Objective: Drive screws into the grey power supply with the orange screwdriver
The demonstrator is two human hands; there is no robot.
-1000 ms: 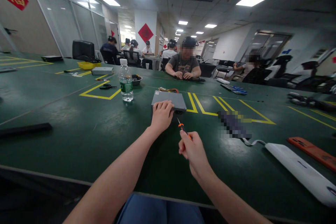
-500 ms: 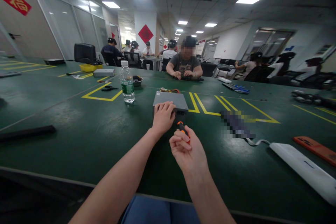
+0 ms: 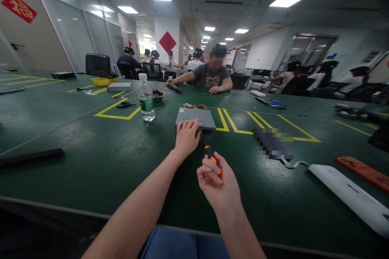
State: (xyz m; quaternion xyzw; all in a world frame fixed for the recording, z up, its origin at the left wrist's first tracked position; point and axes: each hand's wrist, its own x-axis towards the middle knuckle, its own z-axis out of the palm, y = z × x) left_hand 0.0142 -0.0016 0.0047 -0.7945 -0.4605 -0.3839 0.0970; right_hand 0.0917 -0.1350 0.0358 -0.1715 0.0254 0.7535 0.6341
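Note:
A grey computer power supply [image 3: 197, 115] sits on the green table in front of me, its coloured cables bunched at the far side. My left hand [image 3: 187, 136] grips its near left edge, fingers over the top and thumb towards the front face. In my right hand [image 3: 219, 182] is an orange-and-black screwdriver [image 3: 210, 153], held by the handle with curled fingers. Its thin shaft points up at the near face of the power supply. Whether the tip touches the unit I cannot tell.
A water bottle [image 3: 146, 99] stands left of the unit, with a metal bowl [image 3: 158, 96] behind it. At right lie a white power bank [image 3: 349, 196] with a cable and an orange phone [image 3: 363, 172]. A person [image 3: 212, 75] sits across the table.
My right hand has drawn slightly back and down with the screwdriver, and more of its shaft shows. My left hand stays on the power supply. The person opposite has stretched an arm leftwards with a dark object.

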